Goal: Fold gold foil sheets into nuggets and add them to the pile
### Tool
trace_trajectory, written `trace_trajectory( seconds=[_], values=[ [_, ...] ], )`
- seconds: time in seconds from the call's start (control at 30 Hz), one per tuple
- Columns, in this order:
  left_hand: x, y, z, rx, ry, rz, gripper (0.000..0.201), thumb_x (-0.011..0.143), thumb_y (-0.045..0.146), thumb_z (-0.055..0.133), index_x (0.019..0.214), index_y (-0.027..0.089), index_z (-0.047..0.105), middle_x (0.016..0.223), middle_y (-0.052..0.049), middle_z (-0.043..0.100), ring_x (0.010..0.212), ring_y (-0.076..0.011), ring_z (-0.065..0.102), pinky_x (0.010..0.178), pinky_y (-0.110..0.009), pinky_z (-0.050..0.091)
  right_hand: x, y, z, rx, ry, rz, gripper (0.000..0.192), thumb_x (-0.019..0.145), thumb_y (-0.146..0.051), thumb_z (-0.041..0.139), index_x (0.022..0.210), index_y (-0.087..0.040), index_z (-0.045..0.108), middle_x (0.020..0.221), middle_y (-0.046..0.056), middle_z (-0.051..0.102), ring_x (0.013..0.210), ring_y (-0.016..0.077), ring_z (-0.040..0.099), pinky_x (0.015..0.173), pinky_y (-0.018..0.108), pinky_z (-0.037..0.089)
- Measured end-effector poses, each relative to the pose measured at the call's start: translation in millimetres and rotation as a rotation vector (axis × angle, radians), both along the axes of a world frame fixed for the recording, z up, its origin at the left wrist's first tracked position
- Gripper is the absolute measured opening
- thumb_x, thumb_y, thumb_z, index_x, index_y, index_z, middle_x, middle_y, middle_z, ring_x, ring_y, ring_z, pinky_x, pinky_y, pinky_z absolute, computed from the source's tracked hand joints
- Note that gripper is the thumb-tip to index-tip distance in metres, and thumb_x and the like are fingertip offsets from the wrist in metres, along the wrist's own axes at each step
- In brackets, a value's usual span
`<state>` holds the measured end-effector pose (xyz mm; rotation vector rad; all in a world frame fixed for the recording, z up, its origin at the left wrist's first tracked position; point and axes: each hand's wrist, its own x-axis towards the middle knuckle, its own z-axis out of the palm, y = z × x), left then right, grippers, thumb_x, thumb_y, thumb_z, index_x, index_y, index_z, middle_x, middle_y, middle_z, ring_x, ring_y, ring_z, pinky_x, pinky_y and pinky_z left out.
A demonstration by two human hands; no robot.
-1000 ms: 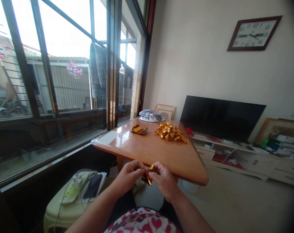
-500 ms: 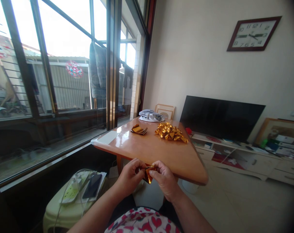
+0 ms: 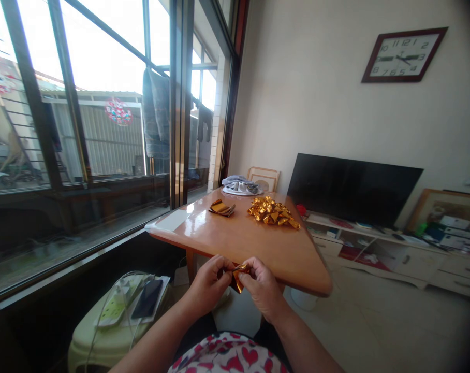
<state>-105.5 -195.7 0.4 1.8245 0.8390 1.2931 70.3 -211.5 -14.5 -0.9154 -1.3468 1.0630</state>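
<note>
Table (image 3: 235, 243): gold foil pile (image 3: 273, 212) near far right edge, flat foil stack (image 3: 221, 207) just left of it, folded cloth (image 3: 240, 185) at far edge; stool (image 3: 103, 336) with phone (image 3: 147, 299) below the near left corner. Foil piece (image 3: 238, 276), crumpled, shiny gold, sits off the table's near edge, pinched between left hand (image 3: 207, 282) and right hand (image 3: 262, 287), fingertips of both closed on it.

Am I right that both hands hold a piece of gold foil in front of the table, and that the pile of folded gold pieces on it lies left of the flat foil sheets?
Not quite: the head view shows the pile right of the sheets. The rest holds: the left hand and right hand hold the foil before the table.
</note>
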Motion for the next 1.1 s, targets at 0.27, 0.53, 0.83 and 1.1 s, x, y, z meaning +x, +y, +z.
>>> trace_trajectory(
  seconds=[0.27,0.53,0.83,1.1],
  values=[
    [0.3,-0.7,-3.7,-0.064,-0.072,-0.038,0.013,0.084,0.03,0.07,0.089,0.019,0.07,0.088,-0.006,0.069,0.077,-0.0188,0.063,0.07,-0.029,0.05,-0.3,-1.6,1.6,0.004,-0.013,-0.006,0.018,0.084,-0.033,0.072,0.09,-0.021,0.06,0.077,-0.001,0.065,0.068,0.0157,0.055,0.062,0.027,0.043],
    [0.7,1.5,-6.9,0.033,0.066,0.024,0.01,0.086,0.026,0.067,0.092,0.019,0.069,0.09,-0.005,0.067,0.077,-0.0164,0.06,0.071,-0.027,0.047,-0.7,-1.1,0.9,0.02,-0.033,-0.008,0.014,0.086,-0.028,0.068,0.091,-0.02,0.058,0.078,-0.001,0.063,0.069,0.0148,0.054,0.063,0.027,0.043],
    [4.4,0.6,-12.2,0.186,0.168,0.133,0.007,0.088,0.022,0.063,0.093,0.02,0.068,0.09,-0.004,0.064,0.087,-0.0191,0.058,0.08,-0.031,0.047,-0.8,1.7,-2.8,0.051,-0.038,-0.022,0.017,0.085,-0.03,0.07,0.091,-0.02,0.058,0.08,-0.001,0.063,0.072,0.0153,0.056,0.065,0.027,0.045],
    [4.1,5.6,-12.5,-0.206,-0.166,-0.147,0.025,0.094,0.039,0.061,0.095,0.015,0.067,0.082,-0.005,0.066,0.075,-0.0178,0.063,0.072,-0.031,0.051,-2.1,0.9,-2.5,0.046,0.015,-0.005,0.023,0.084,-0.029,0.071,0.098,-0.022,0.056,0.091,0.002,0.068,0.082,0.0183,0.063,0.071,0.028,0.05]
  ],
)
